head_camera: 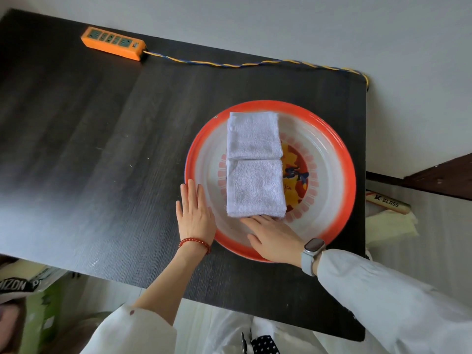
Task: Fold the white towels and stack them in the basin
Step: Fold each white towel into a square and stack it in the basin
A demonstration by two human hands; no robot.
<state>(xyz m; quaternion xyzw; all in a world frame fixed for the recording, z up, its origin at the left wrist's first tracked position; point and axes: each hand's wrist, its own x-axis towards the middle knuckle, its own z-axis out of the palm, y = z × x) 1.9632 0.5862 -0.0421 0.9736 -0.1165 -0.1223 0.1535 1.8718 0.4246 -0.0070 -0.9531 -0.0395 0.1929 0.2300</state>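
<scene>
White terry, folded into neat rectangles: towels (255, 164) lying inside the basin (329, 139), laid end to end or overlapped from the far rim toward the near one, slightly left of the painted centre. Hard to say from above whether two towels or more, since the layers hide one another.

Red-rimmed enamel basin sitting toward the right edge of the dark wood-grain counter (102, 149), close to the near edge, within easy reach.

Left hand (195, 215) flat on the counter, fingers (192, 192) straight and together, pressed against the basin's outer rim, holding nothing; probably there to keep the basin from sliding.

Right hand (274, 237) reaching over the near rim, fingers (255, 220) extended and touching the nearest towel's edge, gripping nothing that shows; likely squaring the fold or nudging it into line.

Orange power strip (113, 42) at the far left of the counter, its twisted cord (255, 64) trailing along the far edge to the far right corner, well apart from the work.
</scene>
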